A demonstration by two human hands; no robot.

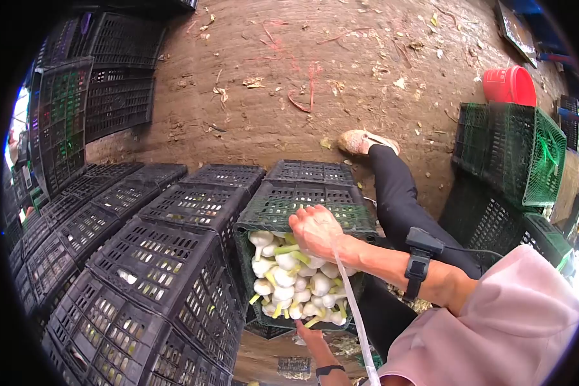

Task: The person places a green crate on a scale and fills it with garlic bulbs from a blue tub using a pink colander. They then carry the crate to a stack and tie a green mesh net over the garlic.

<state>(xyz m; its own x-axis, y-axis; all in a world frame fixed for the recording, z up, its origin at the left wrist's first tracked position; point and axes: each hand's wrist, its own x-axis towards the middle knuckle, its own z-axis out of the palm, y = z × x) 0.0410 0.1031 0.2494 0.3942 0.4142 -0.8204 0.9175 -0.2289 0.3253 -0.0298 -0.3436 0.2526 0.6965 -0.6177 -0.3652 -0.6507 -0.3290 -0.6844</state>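
Note:
A dark mesh crate point(243, 283) full of white garlic bulbs point(293, 283) with short green stems sits before me. Green netting point(283, 215) lines its far side. My right hand point(316, 230) is closed at that side's rim, fingers curled over it, with a device strapped to the forearm. At the near side, my left hand point(310, 334) grips the crate's lower rim; its other fingers are mostly hidden below. A pale strap point(354, 309) hangs across the view past the right wrist.
Black crates point(151, 257) stand in rows on the left, more stacked at upper left point(122, 96). On the right are green crates point(495, 148) and a red bucket point(511, 85). My shod foot point(360, 141) rests on the littered dirt floor point(257, 96).

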